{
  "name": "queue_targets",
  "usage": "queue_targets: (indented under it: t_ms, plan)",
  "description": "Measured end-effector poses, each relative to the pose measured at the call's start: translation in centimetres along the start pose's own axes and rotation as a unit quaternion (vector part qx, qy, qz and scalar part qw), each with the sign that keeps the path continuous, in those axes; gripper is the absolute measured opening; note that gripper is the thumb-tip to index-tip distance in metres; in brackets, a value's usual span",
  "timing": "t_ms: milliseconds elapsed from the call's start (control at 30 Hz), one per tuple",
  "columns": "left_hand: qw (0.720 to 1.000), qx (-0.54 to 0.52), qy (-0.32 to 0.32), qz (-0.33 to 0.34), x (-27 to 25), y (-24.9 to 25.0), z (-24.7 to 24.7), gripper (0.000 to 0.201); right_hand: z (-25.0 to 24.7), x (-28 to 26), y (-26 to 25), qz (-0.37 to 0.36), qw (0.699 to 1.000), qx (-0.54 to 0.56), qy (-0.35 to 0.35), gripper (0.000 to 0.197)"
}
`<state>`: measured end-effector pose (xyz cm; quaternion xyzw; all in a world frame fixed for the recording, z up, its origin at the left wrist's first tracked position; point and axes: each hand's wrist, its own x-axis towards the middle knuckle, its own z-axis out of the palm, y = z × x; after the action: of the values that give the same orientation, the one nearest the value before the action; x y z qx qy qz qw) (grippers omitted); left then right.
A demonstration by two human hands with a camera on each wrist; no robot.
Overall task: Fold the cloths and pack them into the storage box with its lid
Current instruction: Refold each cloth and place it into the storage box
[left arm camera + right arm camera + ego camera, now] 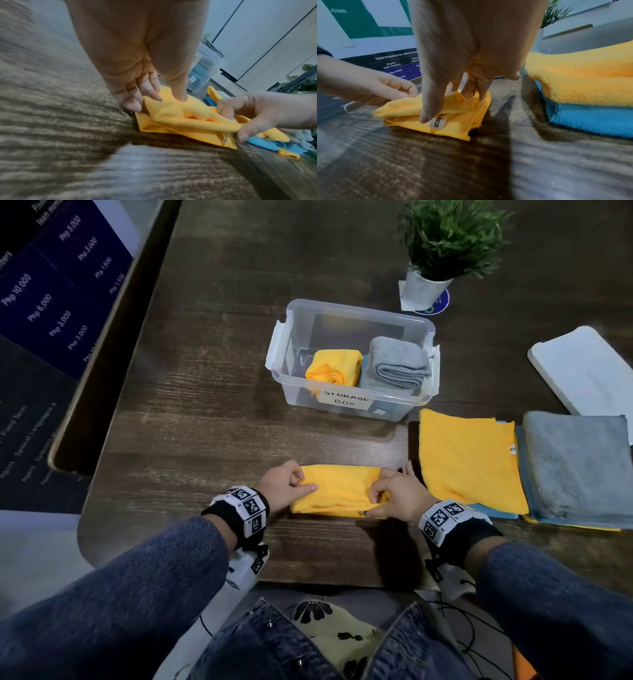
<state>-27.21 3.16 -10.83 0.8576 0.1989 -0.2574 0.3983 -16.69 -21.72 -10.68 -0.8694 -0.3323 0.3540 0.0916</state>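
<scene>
A folded yellow cloth lies on the dark wooden table near its front edge. My left hand pinches its left end between thumb and fingers. My right hand pinches its right end, thumb next to the label. Behind stands the clear storage box, open, with a folded yellow cloth and a folded grey cloth on a blue one inside. The white lid lies at the far right.
To the right lies a flat stack of cloths: a yellow one on blue, then a grey one on blue and yellow. A potted plant stands behind the box. A dark poster board is at the left, off the table.
</scene>
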Motion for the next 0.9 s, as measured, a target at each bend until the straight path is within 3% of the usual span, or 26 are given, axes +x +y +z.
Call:
queue_targets:
  t_ms: [167,333,467,567,633,733,900]
  plan:
    - [0.998,0.014,0.021,-0.049,0.3,0.6,1.0,0.054,0.6,-0.7,-0.3,0.019,1.0,-0.023,-0.011,0.032]
    - [0.987,0.014,0.056,-0.152,0.6,1.1,0.9,0.087,0.9,-0.4,-0.4,0.048,0.994,0.064,0.078,0.021]
    - [0.983,0.012,0.01,-0.181,1.0,1.4,0.6,0.096,1.3,0.2,-1.0,0.11,0.981,0.089,0.136,0.068]
    - [0.983,0.035,-0.046,-0.176,1.2,1.2,0.7,0.101,1.5,0.5,-1.3,0.195,0.966,0.131,0.111,0.094]
    - [0.984,0.01,-0.067,-0.163,1.2,1.1,0.5,0.102,1.5,1.0,-1.2,0.223,0.96,0.156,0.072,0.093]
    - [0.988,-0.043,-0.042,-0.139,1.3,1.2,0.3,0.094,1.0,1.3,-1.2,0.219,0.968,0.123,0.023,0.086]
    - [0.99,-0.067,0.069,-0.107,1.4,2.3,-0.6,0.077,-0.7,1.1,-2.5,0.107,0.971,0.205,0.056,0.069]
